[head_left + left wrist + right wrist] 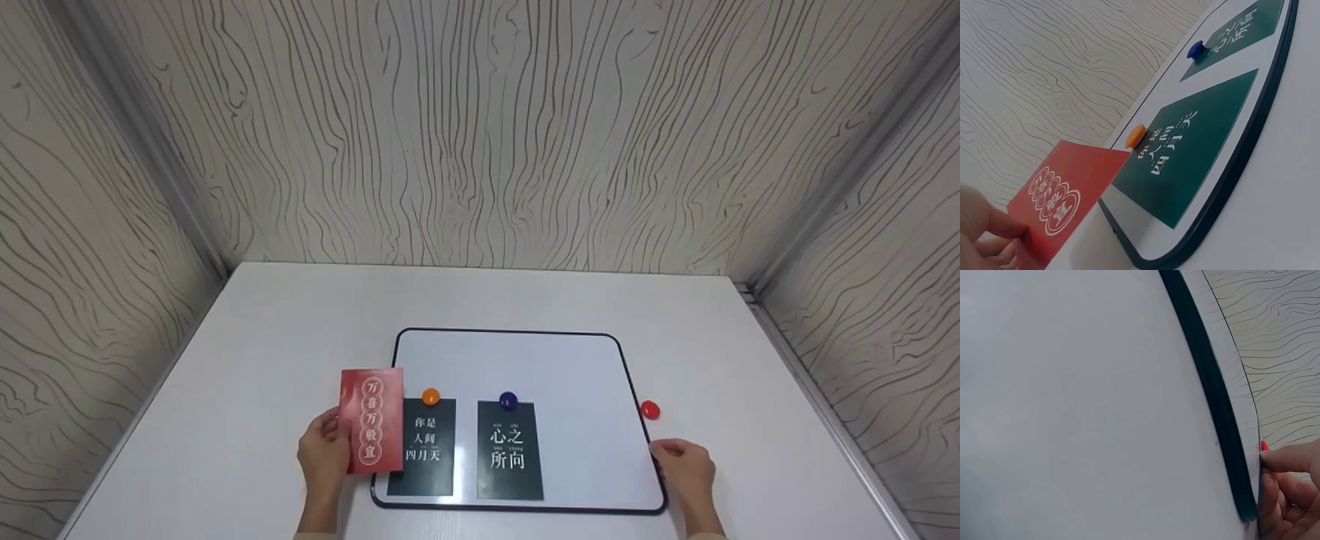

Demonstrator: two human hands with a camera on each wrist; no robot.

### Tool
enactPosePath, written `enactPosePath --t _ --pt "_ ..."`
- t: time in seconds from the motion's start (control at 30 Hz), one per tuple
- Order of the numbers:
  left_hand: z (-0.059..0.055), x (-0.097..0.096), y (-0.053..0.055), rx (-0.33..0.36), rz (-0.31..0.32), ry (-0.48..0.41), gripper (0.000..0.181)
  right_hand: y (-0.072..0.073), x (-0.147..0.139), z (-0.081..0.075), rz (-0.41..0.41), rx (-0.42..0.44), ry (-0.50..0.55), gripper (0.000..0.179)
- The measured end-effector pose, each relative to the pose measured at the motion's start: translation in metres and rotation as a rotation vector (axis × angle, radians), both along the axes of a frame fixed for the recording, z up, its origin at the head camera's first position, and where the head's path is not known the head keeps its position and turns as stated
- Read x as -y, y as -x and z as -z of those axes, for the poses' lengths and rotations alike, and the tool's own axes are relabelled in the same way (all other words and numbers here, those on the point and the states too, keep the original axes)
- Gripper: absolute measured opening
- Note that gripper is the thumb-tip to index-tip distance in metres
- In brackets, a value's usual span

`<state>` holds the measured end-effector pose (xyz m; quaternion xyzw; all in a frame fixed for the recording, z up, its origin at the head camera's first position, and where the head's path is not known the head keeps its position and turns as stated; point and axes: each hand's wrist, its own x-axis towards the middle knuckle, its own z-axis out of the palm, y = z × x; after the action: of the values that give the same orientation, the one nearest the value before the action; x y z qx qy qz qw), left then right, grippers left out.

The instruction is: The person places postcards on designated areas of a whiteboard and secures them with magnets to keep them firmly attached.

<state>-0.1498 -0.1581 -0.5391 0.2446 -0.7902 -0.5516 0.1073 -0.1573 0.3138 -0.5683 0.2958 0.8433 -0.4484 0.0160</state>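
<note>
My left hand (325, 444) pinches a red card (371, 421) with white Chinese characters by its left side. The card is raised over the left edge of a dark-framed whiteboard (585, 420) and partly covers a dark green card (431, 480). In the left wrist view, thumb and fingers grip the red card (1081, 174) near one end. At the board's right edge is my right hand (686, 469); the right wrist view shows its thumb (1286, 458) and curled fingers gripping the rim.
An orange magnet (430, 397) sits at the top of the left green card. Atop a second green card (510, 484) is a dark blue magnet (508, 400). A red magnet (650, 409) lies just right of the board on the white table (300, 307). Wood-patterned walls (480, 150) enclose the table.
</note>
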Motion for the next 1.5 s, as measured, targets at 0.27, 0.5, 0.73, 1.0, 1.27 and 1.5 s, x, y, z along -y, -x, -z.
enactPosePath --t 0.27,0.5,0.73,1.0,1.27,1.5 --pt "0.0 -0.007 0.001 0.011 0.003 -0.006 0.036 0.0 -0.001 0.0 -0.005 -0.006 -0.002 0.032" --pt "-0.001 -0.012 0.002 0.007 0.011 0.002 0.037 0.0 -0.001 0.0 -0.012 -0.028 -0.013 0.03" --pt "0.001 -0.016 0.003 0.022 0.02 -0.01 0.037 0.0 0.0 0.0 -0.008 -0.025 -0.016 0.029" --pt "0.003 -0.023 0.003 0.031 0.049 -0.056 0.037 0.002 0.001 0.0 0.011 -0.011 -0.014 0.029" --pt "0.005 -0.032 0.003 0.027 0.063 -0.064 0.035 0.001 0.001 0.001 0.028 -0.003 -0.025 0.029" --pt "0.008 -0.038 0.001 0.01 0.08 -0.088 0.035 -0.001 0.001 0.0 0.008 -0.009 -0.013 0.03"
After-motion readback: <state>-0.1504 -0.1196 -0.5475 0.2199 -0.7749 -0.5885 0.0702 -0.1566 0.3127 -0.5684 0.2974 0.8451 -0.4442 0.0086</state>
